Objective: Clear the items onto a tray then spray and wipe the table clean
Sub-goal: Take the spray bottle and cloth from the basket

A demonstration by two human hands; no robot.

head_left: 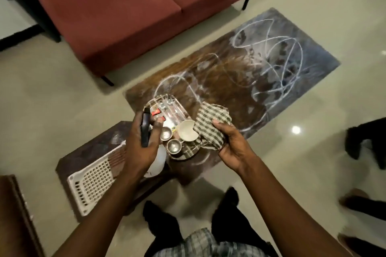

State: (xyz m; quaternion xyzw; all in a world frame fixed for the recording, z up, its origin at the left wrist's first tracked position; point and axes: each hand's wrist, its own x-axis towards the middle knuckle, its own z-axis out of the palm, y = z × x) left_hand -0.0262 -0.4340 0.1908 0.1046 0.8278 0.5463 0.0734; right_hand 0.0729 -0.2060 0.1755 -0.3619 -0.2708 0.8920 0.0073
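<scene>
Left hand [144, 142] gripping spray bottle [145, 129], axis pointing forward; right hand [231, 146] bunching checked cloth [211, 121]; tray [181, 107] lying between both grips, just below

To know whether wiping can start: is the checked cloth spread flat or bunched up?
Bunched up. The checked cloth is crumpled in the right hand, which grips it, not laid flat.

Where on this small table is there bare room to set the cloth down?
Bare tabletop shows along the far side, beyond the white slotted basket and left of the steel tray. The tray is crowded with steel cups, a white cup and glasses.
</scene>
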